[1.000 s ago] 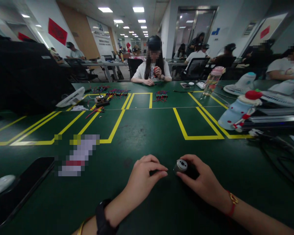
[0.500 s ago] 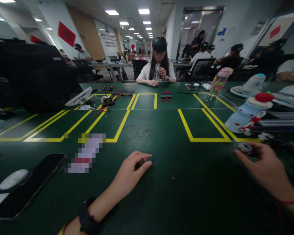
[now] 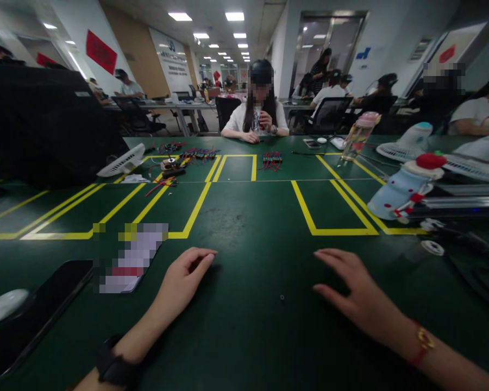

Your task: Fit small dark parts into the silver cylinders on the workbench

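Note:
My right hand hovers over or rests on the green table, thumb and fingers apart, with nothing between them. To its right lies a small round silvery-white piece with a dark edge, its kind unclear. My left hand is at left of centre, thumb and forefinger tips pressed together and nothing visible in them. Between the hands, a tiny ring-like piece, perhaps a nut, lies on the tabletop.
A phone with a pale cover and a black phone lie on the left. At right stand a blue bottle and a clear bottle. Wired parts lie farther back. A co-worker sits opposite.
My right hand has let go of the round silvery piece at the right and moved left toward the middle. My left hand has shifted left, its fingertips closer together.

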`<state>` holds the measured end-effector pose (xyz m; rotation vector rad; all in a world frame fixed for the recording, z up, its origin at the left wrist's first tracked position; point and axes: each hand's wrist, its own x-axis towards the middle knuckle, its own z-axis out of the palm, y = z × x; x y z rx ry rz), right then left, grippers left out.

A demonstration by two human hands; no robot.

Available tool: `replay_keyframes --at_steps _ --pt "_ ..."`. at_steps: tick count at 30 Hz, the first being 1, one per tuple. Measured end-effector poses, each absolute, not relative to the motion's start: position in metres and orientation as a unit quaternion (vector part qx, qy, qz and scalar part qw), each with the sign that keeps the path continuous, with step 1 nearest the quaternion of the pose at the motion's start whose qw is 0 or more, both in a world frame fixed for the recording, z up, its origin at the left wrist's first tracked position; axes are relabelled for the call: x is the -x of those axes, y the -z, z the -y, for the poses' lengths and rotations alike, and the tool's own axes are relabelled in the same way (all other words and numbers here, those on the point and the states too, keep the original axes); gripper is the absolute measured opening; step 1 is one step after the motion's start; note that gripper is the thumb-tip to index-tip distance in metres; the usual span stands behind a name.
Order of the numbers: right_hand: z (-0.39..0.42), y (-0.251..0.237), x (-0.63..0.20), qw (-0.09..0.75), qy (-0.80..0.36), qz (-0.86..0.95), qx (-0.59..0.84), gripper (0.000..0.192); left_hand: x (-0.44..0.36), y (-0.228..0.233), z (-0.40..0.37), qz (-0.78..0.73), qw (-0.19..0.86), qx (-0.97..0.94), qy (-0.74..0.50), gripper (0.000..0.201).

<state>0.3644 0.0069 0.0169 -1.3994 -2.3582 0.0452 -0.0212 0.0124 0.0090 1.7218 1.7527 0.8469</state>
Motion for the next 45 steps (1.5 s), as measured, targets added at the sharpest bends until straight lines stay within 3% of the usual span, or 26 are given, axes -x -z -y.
replay_keyframes --at_steps 3,7,10,13,16,22,41,45 --pt "0.005 -0.014 -0.311 0.167 -0.133 0.891 0.401 0.044 0.021 -0.009 -0.011 -0.649 0.266 -0.642 -0.309 0.031" --pt "0.004 -0.013 -0.295 0.186 -0.172 0.897 0.362 0.021 0.022 -0.007 -0.011 -0.646 0.263 -0.650 -0.301 0.031" --pt "-0.008 -0.027 -0.328 0.240 -0.102 0.871 0.416 0.022 0.024 -0.004 -0.011 -0.643 0.261 -0.657 -0.294 0.031" --pt "-0.025 -0.046 -0.395 0.280 0.068 0.799 0.527 0.024 0.023 -0.003 -0.012 -0.641 0.258 -0.662 -0.290 0.031" --pt "-0.035 -0.054 -0.473 0.220 0.162 0.715 0.644 0.031 0.021 -0.004 -0.012 -0.637 0.257 -0.667 -0.287 0.031" --pt "-0.034 -0.038 -0.547 0.121 0.127 0.628 0.758 0.041 0.019 -0.003 -0.012 -0.638 0.256 -0.671 -0.280 0.032" --pt "-0.031 -0.043 -0.545 0.140 0.048 0.547 0.824 0.048 0.021 -0.004 -0.010 -0.633 0.243 -0.682 -0.275 0.031" --pt "-0.030 -0.041 -0.541 0.155 0.083 0.555 0.813 0.044 0.021 -0.004 -0.010 -0.631 0.235 -0.686 -0.277 0.032"
